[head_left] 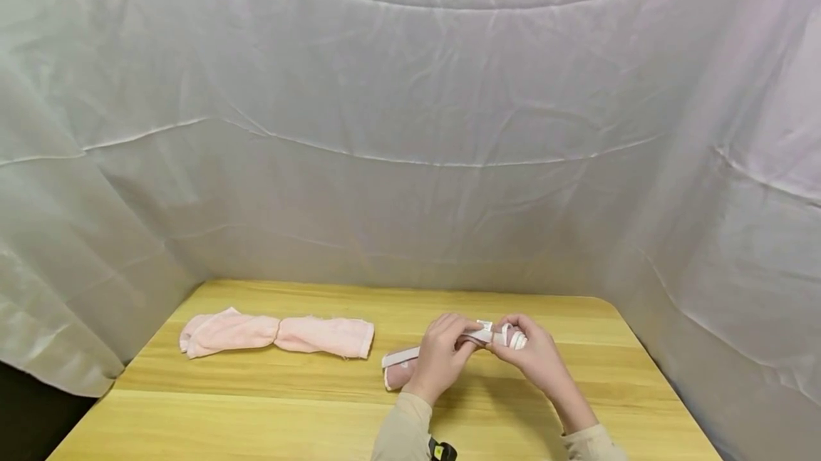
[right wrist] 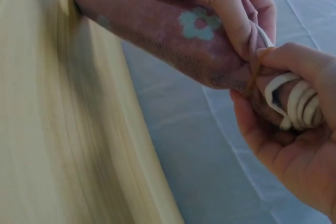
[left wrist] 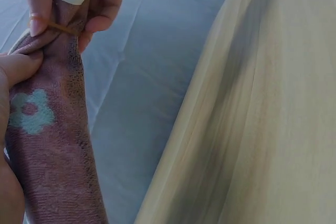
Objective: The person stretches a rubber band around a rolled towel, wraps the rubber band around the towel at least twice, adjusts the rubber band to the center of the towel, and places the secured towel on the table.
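Note:
A dusky-pink towel (head_left: 399,374), rolled long with a pale flower (right wrist: 200,23) on it and white edging, is held above the wooden table. My left hand (head_left: 441,355) grips its middle, the thumb pressing on the cloth in the left wrist view. At the far end my right hand (head_left: 537,360) pinches a thin brown rubber band (right wrist: 255,77) that goes round the towel, its fingers curled about the bunched tip. White edging (right wrist: 299,100) shows in layers at that tip. Part of the band is hidden behind the cloth and fingers.
A light pink towel (head_left: 321,336), narrowed at its middle, lies on the table (head_left: 256,411) to the left. Pale curtains (head_left: 410,219) hang round the table's back and sides. A black device (head_left: 442,450) is at the left wrist.

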A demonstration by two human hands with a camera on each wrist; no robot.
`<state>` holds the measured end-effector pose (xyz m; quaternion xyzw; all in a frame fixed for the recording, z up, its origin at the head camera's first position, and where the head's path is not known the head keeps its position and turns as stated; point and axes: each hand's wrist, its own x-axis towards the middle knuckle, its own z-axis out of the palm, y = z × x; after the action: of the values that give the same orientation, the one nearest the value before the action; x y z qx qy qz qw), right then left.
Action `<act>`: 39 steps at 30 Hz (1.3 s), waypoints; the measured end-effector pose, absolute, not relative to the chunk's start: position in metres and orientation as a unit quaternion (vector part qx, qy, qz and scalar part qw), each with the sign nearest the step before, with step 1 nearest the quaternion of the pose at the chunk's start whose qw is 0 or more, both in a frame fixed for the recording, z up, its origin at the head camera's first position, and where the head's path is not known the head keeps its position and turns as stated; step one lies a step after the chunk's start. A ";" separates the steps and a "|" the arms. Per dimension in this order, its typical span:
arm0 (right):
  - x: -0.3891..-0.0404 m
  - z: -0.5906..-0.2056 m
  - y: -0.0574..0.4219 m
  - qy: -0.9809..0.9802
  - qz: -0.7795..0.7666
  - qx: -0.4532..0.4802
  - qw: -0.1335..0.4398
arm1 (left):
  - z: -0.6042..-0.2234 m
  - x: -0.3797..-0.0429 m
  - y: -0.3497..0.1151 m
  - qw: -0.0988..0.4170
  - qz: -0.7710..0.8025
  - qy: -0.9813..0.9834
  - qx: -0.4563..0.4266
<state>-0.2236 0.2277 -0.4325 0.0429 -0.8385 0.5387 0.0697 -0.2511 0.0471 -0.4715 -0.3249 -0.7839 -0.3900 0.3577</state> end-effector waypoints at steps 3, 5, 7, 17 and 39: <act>-0.224 -0.433 0.226 -0.825 0.559 0.040 0.072 | -0.471 -0.251 0.047 0.364 -0.387 -0.784 -0.322; -0.225 -0.434 0.224 -0.814 0.574 0.043 0.075 | -0.470 -0.251 0.046 0.369 -0.384 -0.784 -0.318; -0.225 -0.436 0.223 -0.804 0.586 0.052 0.081 | -0.468 -0.251 0.046 0.367 -0.383 -0.787 -0.314; -0.223 -0.436 0.222 -0.763 0.634 0.078 0.103 | -0.465 -0.250 0.048 0.356 -0.365 -0.809 -0.292; -0.211 -0.412 0.231 -0.754 0.648 0.064 0.084 | -0.458 -0.240 0.063 0.451 -0.244 -0.823 -0.243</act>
<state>-0.2111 0.2309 -0.4122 0.0635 -0.7540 0.6484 0.0841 -0.2400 0.0627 -0.4578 -0.2433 -0.8234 -0.2442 0.4508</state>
